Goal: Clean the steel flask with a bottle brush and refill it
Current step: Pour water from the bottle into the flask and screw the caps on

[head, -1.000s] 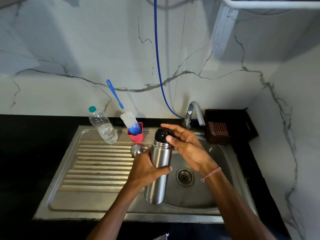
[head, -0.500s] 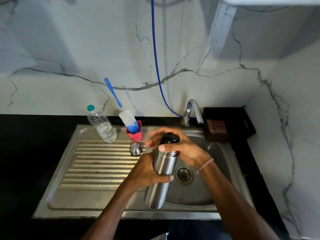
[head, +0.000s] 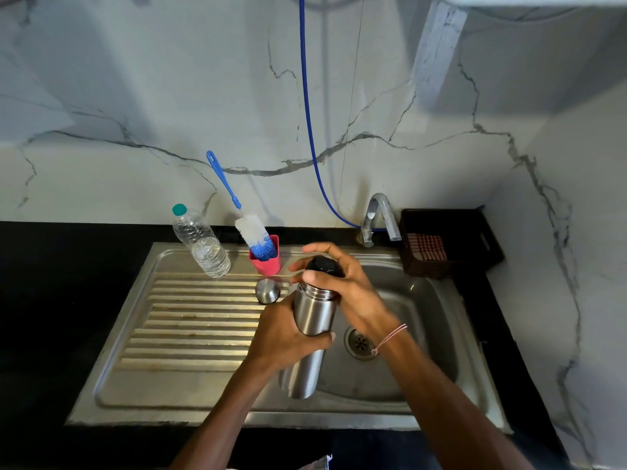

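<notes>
Over the sink basin (head: pixel 424 334), head view: left hand (head: pixel 285 334) gripped the steel flask (head: pixel 314 313) mid-body, fingers wrapped round it, flask tilted above the basin. Right hand (head: pixel 349 293) had gone from splayed fingers a second earlier to fingers curled round the black stopper (head: pixel 324 264). Likely unscrewing under way. Bottle brush (head: pixel 252 228) sat in the red cup (head: pixel 269 264), untouched; scrubbing not started.

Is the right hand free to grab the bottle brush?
Probably not yet: the right hand grips the black stopper on the steel flask; the bottle brush stands unobstructed in its red cup.
</notes>
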Tool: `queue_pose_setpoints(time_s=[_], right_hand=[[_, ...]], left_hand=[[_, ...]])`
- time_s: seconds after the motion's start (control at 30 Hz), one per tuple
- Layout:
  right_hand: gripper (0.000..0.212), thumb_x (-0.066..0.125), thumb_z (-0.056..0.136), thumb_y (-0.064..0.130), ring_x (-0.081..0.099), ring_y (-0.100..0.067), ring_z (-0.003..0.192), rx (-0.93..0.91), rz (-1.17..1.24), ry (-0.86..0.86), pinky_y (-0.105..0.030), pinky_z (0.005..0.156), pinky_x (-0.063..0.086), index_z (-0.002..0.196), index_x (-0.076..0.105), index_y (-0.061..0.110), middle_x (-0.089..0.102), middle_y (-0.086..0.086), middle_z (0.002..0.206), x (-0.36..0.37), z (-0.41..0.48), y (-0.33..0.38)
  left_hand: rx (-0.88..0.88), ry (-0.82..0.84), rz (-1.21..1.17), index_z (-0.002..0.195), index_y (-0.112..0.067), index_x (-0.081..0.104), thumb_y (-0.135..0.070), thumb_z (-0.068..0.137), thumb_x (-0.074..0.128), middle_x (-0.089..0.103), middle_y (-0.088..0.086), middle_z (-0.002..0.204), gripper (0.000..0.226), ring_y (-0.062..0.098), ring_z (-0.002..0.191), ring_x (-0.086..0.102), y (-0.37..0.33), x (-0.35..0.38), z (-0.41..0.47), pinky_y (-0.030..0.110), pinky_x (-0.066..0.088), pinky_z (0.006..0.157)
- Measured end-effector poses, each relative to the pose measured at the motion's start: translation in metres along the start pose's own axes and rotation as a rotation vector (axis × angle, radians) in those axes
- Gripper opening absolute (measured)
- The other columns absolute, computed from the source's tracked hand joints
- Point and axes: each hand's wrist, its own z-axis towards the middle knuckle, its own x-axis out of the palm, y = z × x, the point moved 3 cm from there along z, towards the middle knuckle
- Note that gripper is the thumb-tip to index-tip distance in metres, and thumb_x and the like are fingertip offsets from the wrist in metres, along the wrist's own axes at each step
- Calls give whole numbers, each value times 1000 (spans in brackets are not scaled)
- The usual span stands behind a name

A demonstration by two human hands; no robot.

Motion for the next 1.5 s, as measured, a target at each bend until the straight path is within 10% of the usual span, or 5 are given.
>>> queue_pose_setpoints(time_s=[0.17,0.57,0.87,1.33,1.5], right_hand=[[27,71,83,-2,64,-50,111,7,6,205,-54,100,52,108,63,-6,67,-35,115,2,2,8],[14,85,68,34,71,-10,80,83,-393,-649,-40,81,61,77,74,36,74,14,75,19,-2,-18],[35,72,85,-4,66,-44,109,3,1,178,-55,102,50,118,60,-7,67,-34,116,5,8,-7],[15,78,73,4,67,-51,95,-59,-90,-220,-53,87,56,78,69,15,69,-24,86,19,12,-30],[24,83,81,4,70,-15,88,-29,-162,-118,-30,83,58,98,67,-1,73,-4,88,20,13,-31]], left_hand=[[67,179,-134,113,-27,64,-40,61,92,74,-5,98,60,11,92,72,2,2,3,40,61,80],[-106,-209,273,104,-24,51,-52,65,84,70,-2,81,58,21,73,69,-9,14,-6,19,33,53],[0,94,19,105,-30,64,-52,57,87,71,-13,89,58,0,82,68,13,-7,5,20,53,69],[-113,-124,106,97,-33,56,-43,56,92,69,-13,80,55,1,71,67,22,10,-2,16,50,61],[-151,-163,115,99,-33,57,-48,59,92,69,-16,82,55,0,72,66,33,6,-3,19,53,65]])
